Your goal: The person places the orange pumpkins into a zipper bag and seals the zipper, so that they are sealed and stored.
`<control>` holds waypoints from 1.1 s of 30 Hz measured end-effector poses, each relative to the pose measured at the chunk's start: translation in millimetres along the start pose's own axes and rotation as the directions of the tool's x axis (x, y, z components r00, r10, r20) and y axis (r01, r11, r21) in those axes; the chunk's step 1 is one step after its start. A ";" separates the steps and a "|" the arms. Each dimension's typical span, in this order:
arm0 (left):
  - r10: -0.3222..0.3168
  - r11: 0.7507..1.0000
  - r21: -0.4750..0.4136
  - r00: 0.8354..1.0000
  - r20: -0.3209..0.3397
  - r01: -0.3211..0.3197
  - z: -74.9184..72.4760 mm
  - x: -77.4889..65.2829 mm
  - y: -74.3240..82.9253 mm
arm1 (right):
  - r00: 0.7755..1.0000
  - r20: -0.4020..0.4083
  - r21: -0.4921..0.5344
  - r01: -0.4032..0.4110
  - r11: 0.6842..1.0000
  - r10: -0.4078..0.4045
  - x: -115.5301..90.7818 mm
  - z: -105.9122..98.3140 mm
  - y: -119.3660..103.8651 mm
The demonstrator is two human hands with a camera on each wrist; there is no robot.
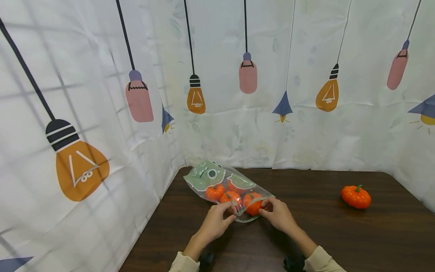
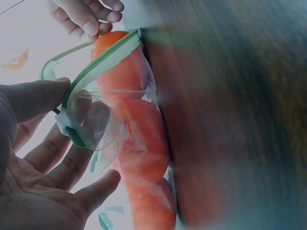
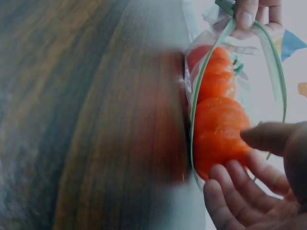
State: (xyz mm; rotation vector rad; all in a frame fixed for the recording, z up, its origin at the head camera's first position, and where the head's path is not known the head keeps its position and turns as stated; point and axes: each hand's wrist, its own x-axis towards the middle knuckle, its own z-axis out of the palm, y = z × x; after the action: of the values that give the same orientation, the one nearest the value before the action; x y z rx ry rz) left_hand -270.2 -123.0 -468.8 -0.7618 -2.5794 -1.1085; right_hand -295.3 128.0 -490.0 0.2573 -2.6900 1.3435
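Note:
A clear zip bag (image 1: 207,175) with a green cartoon print lies on the table, holding several orange mini pumpkins (image 1: 215,192). My left hand (image 1: 217,219) pinches the green zip edge (image 2: 103,60) near one corner of the bag's mouth, between thumb and fingers. The mouth gapes toward me. At its right side, my right hand (image 1: 276,213) has thumb and fingertips against the nearest pumpkin (image 3: 220,134), which sits inside the opening. Part of the rim passes behind the right fingers (image 3: 235,177). Another mini pumpkin (image 1: 356,197) with a green stem rests apart on the right.
The dark wooden table (image 1: 316,189) meets a white curtain (image 1: 224,132) printed with lamps at its back and left. Dark wrist straps (image 1: 294,260) show below both hands, by the cream sleeves (image 1: 323,260).

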 end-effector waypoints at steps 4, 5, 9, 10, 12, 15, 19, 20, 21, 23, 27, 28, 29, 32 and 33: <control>0.008 1.000 0.009 1.000 0.001 -0.008 0.5 -0.5 -1.3 | 0.999 0.049 0.029 0.022 0.999 -0.023 -1.1 -0.4 -0.1; 0.009 1.000 0.012 1.000 0.001 -0.009 0.6 -0.6 -1.8 | 0.998 0.058 0.033 0.025 0.999 -0.027 -1.5 -0.6 0.0; 0.007 1.000 0.016 1.000 0.006 -0.007 0.7 -0.6 -3.5 | 0.995 0.088 0.047 0.036 0.998 -0.040 -3.0 -1.0 0.5; 0.003 1.000 0.016 1.000 0.008 -0.003 0.6 -0.7 -3.5 | 0.994 0.099 0.049 0.039 0.998 -0.044 -3.4 -1.1 0.8; -0.004 1.000 0.013 1.000 0.014 0.003 0.5 -0.8 -3.6 | 0.991 0.121 0.050 0.060 0.997 -0.066 -4.2 -1.3 1.4; -0.003 1.000 0.012 1.000 0.018 0.003 0.2 -0.8 -3.5 | 0.981 0.162 0.049 0.104 0.993 -0.111 -4.4 -1.8 2.6; -0.003 1.000 0.008 1.000 0.021 0.003 0.1 -0.9 -3.3 | 0.962 0.216 0.062 0.154 0.986 -0.164 -3.2 -2.5 3.3; -0.004 1.000 0.006 1.000 0.023 0.004 0.0 -1.0 -3.2 | 0.958 0.228 0.065 0.161 0.985 -0.171 -2.8 -2.5 3.3; -0.005 1.000 0.005 1.000 0.025 0.004 -0.2 -1.0 -3.0 | 0.955 0.239 0.064 0.167 0.984 -0.177 -2.5 -2.6 3.3; -0.001 1.000 0.000 1.000 0.029 0.001 -0.6 -0.9 -2.8 | 0.947 0.260 0.068 0.179 0.981 -0.191 -2.4 -3.5 3.1; 0.007 1.000 -0.007 0.999 0.034 -0.007 -1.1 -0.7 -2.7 | 0.925 0.303 0.080 0.217 0.973 -0.231 -2.6 -4.6 3.1; 0.010 1.000 -0.007 0.999 0.036 -0.010 -1.1 -0.7 -2.8 | 0.918 0.315 0.084 0.226 0.971 -0.241 -2.7 -4.7 3.0; 0.012 1.000 -0.008 0.999 0.038 -0.012 -1.1 -0.7 -2.8 | 0.913 0.324 0.083 0.234 0.969 -0.248 -2.7 -4.4 2.7; 0.016 1.000 -0.012 0.999 0.048 -0.016 -1.1 -1.1 -3.1 | 0.904 0.337 0.081 0.250 0.965 -0.263 -2.2 -2.7 2.4; 0.016 1.000 -0.015 0.999 0.052 -0.015 -1.1 -1.1 -3.1 | 0.905 0.337 0.072 0.252 0.965 -0.261 -1.8 -1.8 2.3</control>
State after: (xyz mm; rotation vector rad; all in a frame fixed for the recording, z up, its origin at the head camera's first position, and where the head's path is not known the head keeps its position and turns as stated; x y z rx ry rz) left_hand -270.9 -126.0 -470.3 -0.8232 -2.6065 -1.1180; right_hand -294.0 131.0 -491.1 0.8960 -2.7743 1.3596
